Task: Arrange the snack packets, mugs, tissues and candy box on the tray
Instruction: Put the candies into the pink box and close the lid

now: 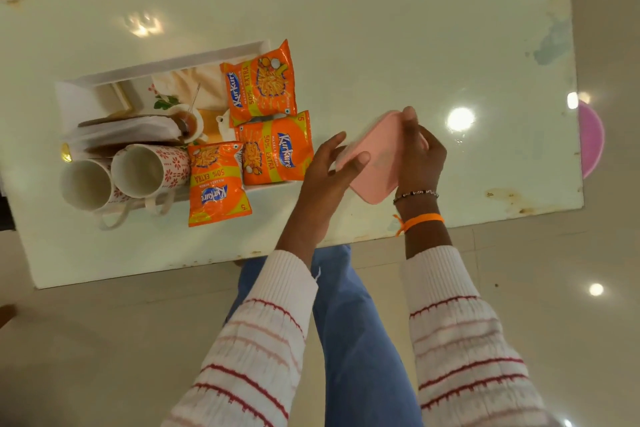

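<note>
Nearly done, I judge — two mugs [114, 180], folded tissues [124, 132] and three snack packets [263, 121] already sit on the tray [166, 62], while both hands — left [325, 170], right [420, 152] — grip the pink candy box [375, 166] above the surface [381, 28], beside the tray.

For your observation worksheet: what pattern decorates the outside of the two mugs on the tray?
Red floral motifs on white mugs, seen in the head view.
</note>
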Action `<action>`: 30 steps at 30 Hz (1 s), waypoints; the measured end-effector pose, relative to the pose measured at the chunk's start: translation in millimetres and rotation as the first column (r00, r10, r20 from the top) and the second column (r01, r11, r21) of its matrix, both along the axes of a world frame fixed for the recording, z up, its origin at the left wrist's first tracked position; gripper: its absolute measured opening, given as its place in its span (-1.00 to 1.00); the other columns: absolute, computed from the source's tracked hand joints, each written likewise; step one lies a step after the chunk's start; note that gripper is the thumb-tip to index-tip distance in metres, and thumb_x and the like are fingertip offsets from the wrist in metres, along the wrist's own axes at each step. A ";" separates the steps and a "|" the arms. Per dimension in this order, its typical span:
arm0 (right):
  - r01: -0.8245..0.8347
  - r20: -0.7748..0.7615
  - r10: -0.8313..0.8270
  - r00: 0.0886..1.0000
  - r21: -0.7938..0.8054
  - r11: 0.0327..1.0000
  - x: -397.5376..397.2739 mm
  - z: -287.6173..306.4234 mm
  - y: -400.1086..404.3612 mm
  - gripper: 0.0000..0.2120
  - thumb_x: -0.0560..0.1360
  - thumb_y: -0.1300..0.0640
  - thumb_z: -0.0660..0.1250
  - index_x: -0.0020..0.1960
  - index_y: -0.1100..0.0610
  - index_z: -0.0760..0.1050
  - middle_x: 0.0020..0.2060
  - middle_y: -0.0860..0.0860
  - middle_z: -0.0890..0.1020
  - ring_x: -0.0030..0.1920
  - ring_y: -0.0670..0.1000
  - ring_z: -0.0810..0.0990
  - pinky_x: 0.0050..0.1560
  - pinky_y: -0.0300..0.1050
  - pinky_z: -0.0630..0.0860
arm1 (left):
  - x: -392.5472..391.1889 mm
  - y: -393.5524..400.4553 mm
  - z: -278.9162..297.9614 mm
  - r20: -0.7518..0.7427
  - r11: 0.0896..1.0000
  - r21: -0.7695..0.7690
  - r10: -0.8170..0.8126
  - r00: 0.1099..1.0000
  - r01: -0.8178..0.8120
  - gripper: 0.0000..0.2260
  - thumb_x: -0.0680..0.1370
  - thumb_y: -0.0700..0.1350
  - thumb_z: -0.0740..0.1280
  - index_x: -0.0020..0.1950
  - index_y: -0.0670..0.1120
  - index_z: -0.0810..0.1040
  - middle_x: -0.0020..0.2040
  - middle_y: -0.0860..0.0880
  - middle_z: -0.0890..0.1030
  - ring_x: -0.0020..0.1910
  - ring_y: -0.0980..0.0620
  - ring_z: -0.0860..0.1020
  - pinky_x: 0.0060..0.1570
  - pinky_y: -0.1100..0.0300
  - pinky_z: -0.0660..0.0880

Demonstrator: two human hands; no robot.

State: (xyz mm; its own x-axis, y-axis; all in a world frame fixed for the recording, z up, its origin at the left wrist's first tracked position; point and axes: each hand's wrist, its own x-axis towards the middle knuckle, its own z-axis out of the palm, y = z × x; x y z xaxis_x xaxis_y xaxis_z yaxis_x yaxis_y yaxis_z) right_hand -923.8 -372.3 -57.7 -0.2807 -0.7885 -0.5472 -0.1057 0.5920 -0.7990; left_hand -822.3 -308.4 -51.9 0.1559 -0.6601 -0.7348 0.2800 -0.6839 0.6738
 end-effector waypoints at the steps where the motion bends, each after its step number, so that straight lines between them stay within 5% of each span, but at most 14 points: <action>1: 0.072 0.004 -0.072 0.997 0.020 0.997 7.0 0.8 3.2 -0.48 0.47 -0.08 0.31 -0.58 0.00 0.19 -0.72 -0.13 0.24 -0.59 -0.16 0.21 -0.57 -0.39 0.19 | -2.0 2.2 1.2 0.000 0.997 0.008 0.075 0.997 -0.075 -0.42 0.36 0.06 0.39 0.34 -0.04 0.37 0.33 -0.10 0.46 0.28 -0.08 0.47 0.20 0.01 0.50; 4: 0.160 0.023 -0.162 0.987 0.051 0.986 30.8 4.9 18.8 -0.48 0.49 -0.16 0.23 -0.55 0.01 0.18 -0.62 -0.14 0.22 -0.46 -0.08 0.21 -0.39 -0.25 0.18 | -2.2 11.2 5.5 0.109 0.978 -0.059 0.203 0.973 -0.198 -0.64 0.45 -0.05 0.39 0.21 -0.02 0.43 0.15 -0.02 0.53 0.16 -0.03 0.52 0.03 0.22 0.51; 7: 0.162 0.075 -0.167 0.983 0.063 0.985 53.0 10.2 34.0 -0.52 0.50 -0.18 0.19 -0.52 0.01 0.32 -0.52 -0.05 0.33 -0.36 -0.03 0.29 -0.25 -0.13 0.26 | 14.1 19.0 10.6 0.199 0.958 -0.108 0.281 0.939 -0.264 -0.68 0.42 0.00 0.39 0.14 0.07 0.44 0.00 0.14 0.56 -0.02 0.23 0.52 -0.15 0.44 0.49; 12: -0.126 0.051 0.131 0.990 -0.083 0.988 73.7 12.9 52.2 -0.63 0.60 0.00 0.06 -0.35 0.01 0.40 -0.43 -0.10 0.41 -0.37 -0.14 0.34 -0.32 -0.25 0.30 | 65.7 28.5 22.1 0.300 0.971 -0.154 0.224 0.927 -0.184 -0.84 0.45 -0.04 0.41 -0.04 0.16 0.49 -0.15 0.26 0.54 -0.24 0.48 0.52 -0.32 0.56 0.43; 15: -0.358 0.001 0.361 0.933 -0.117 0.926 88.2 19.1 52.2 -0.78 0.60 0.09 0.09 -0.05 0.10 0.49 -0.23 -0.12 0.55 -0.20 -0.21 0.49 -0.20 -0.36 0.43 | 106.8 33.0 30.3 0.325 0.985 -0.127 0.153 0.933 -0.118 -0.85 0.44 0.04 0.41 -0.03 0.09 0.52 -0.17 0.17 0.59 -0.21 0.29 0.57 -0.23 0.35 0.49; 17: -0.425 0.047 0.431 0.901 -0.099 0.900 108.6 23.4 49.3 -0.84 0.59 0.11 0.12 0.07 0.10 0.46 -0.08 -0.01 0.56 -0.03 -0.06 0.52 -0.05 -0.19 0.50 | 135.5 38.4 36.9 0.314 0.985 -0.126 0.151 0.937 -0.116 -0.78 0.45 0.07 0.38 0.05 0.05 0.51 -0.07 0.08 0.61 -0.11 0.21 0.56 -0.15 0.27 0.52; 19: -0.409 0.092 0.414 0.905 -0.068 0.910 133.1 24.6 44.2 -0.82 0.59 0.10 0.13 0.12 0.13 0.42 0.00 0.06 0.53 0.04 0.04 0.51 -0.01 0.01 0.52 | 160.0 41.2 43.4 0.286 0.978 -0.138 0.190 0.939 -0.156 -0.73 0.50 0.03 0.34 0.16 0.01 0.47 0.12 0.00 0.58 0.01 0.17 0.55 -0.13 0.42 0.51; 21: -0.369 0.086 0.373 0.924 -0.060 0.928 162.5 23.0 36.5 -0.74 0.58 0.09 0.16 0.19 0.21 0.39 -0.05 0.04 0.51 -0.02 0.01 0.51 -0.08 -0.03 0.54 | 186.4 44.8 49.8 0.300 0.959 -0.150 0.276 0.913 -0.241 -0.62 0.52 -0.04 0.32 0.31 -0.07 0.41 0.25 -0.04 0.53 0.14 0.12 0.54 -0.07 0.50 0.46; 25: -0.383 -0.033 0.382 0.924 -0.044 0.923 220.4 8.4 15.1 -0.68 0.58 0.10 0.16 0.23 0.28 0.35 -0.03 0.10 0.49 -0.08 0.01 0.50 -0.11 -0.08 0.57 | 234.5 56.9 58.7 0.415 0.932 -0.214 0.357 0.837 -0.292 -0.72 0.55 -0.11 0.29 0.25 -0.11 0.47 0.09 0.08 0.53 -0.05 0.34 0.48 -0.13 0.63 0.38; 27: -0.409 -0.101 0.408 0.907 0.012 0.912 247.1 -3.8 5.4 -0.67 0.57 0.08 0.17 0.24 0.27 0.35 0.10 0.21 0.52 0.08 0.17 0.53 0.12 0.17 0.52 | 255.7 67.1 57.5 0.427 0.929 -0.213 0.367 0.826 -0.303 -0.75 0.56 -0.13 0.27 0.22 -0.12 0.50 0.06 0.08 0.53 -0.03 0.29 0.49 -0.04 0.56 0.41; 30: -0.475 -0.195 0.484 0.853 0.094 0.875 279.0 -18.8 -5.8 -0.65 0.56 0.07 0.18 0.25 0.26 0.36 0.21 0.25 0.51 0.18 0.25 0.52 0.19 0.23 0.47 | 282.2 81.0 54.2 0.417 0.917 -0.200 0.398 0.817 -0.344 -0.77 0.56 -0.16 0.25 0.20 -0.15 0.53 0.06 0.03 0.57 0.06 0.12 0.53 0.08 0.38 0.45</action>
State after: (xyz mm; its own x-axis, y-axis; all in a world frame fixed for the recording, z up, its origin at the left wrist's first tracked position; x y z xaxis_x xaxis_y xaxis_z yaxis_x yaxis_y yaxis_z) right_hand -644.8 -378.0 -76.5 0.0169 -0.8324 -0.5538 -0.5442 0.4571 -0.7035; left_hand -540.1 -227.4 2.3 0.6940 -0.5586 -0.4543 0.1531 -0.5021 0.8511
